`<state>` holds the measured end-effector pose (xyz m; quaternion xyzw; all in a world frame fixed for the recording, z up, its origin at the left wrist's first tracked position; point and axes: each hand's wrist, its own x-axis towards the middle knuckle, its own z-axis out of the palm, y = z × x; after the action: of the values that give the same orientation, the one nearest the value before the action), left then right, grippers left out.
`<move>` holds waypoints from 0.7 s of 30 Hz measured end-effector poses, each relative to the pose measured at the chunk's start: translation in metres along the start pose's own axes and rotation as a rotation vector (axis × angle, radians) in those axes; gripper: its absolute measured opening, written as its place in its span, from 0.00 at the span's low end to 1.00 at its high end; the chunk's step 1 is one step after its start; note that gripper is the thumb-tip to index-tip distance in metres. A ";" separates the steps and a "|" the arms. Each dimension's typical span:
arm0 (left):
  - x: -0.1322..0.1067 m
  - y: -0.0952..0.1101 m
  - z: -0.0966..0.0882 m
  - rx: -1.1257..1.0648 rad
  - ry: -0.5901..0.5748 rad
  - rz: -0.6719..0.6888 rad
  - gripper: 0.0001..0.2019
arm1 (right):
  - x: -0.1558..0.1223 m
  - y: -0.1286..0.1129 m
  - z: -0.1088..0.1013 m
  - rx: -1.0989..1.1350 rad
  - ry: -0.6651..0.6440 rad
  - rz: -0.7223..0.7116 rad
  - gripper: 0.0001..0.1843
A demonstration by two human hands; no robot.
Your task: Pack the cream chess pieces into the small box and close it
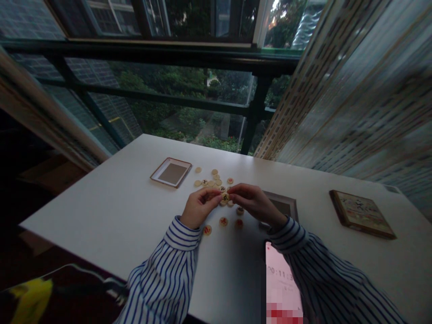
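Observation:
Both hands meet over a cluster of round xiangqi pieces on the white table. A pale piece with a dark character (225, 197) is pinched between them. My left hand (200, 208) is closed on its left edge with thumb and fingertips. From the other side, my right hand (254, 203) grips its right edge the same way. Several pale pieces (211, 183) lie just beyond the fingers, some face down. Nearer to me are red-marked pieces (223, 221), and a dark-marked piece (240, 210) sits below my right fingers. My right hand and wrist partly cover a grey tray (294, 208).
A shallow open tray (153, 178) lies to the left on the white table (111, 198). At the right rests a flat decorated box (362, 213). A lit phone (281, 283) is partly beneath my right sleeve. Beyond the table are a dark railing (162, 96) and windows.

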<state>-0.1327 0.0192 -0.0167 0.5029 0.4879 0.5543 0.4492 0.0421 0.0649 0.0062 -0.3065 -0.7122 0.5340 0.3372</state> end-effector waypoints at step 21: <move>-0.002 0.022 0.020 -0.037 -0.094 0.017 0.12 | -0.021 -0.031 -0.017 -0.159 0.006 -0.041 0.09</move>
<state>-0.1131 0.0163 0.0054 0.5240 0.4519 0.5427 0.4761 0.0659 0.0498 0.0363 -0.3192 -0.7573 0.4679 0.3251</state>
